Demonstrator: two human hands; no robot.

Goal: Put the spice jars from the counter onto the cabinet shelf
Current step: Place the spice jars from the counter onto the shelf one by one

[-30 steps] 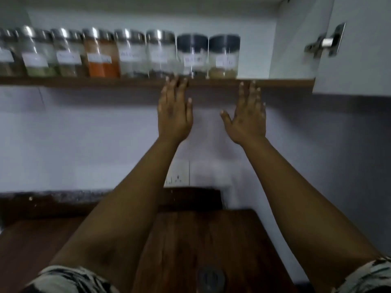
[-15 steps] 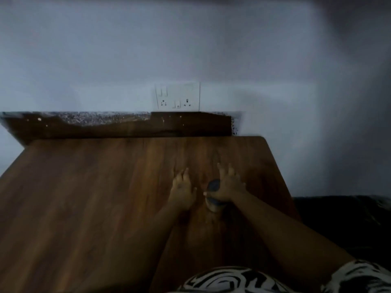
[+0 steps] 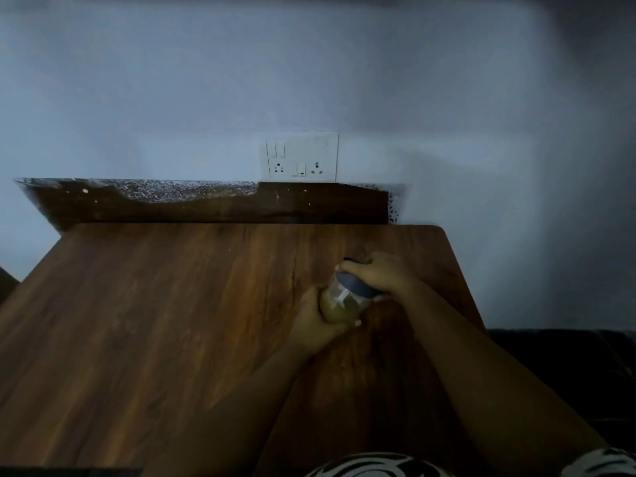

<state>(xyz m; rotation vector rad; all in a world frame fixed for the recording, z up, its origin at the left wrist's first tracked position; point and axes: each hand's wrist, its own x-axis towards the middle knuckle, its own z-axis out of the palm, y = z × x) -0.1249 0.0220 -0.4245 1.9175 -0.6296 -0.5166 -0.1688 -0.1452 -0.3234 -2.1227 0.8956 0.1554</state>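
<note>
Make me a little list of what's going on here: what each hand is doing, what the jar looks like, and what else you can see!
left hand: wrapped around the jar's glass body
right hand: gripping the jar's lid from above
spice jar: clear, dark lid, yellowish-brown contents, tilted, held by both hands
counter: brown wood, no other jars in view
wall socket: white, on the wall behind the counter
cabinet shelf: not in view

Dark wood-grain counter [image 3: 172, 321] w/ speckled back edge [image 3: 192, 192]; spice jar [image 3: 346, 301] tilted, contact w/ top unclear.
</note>
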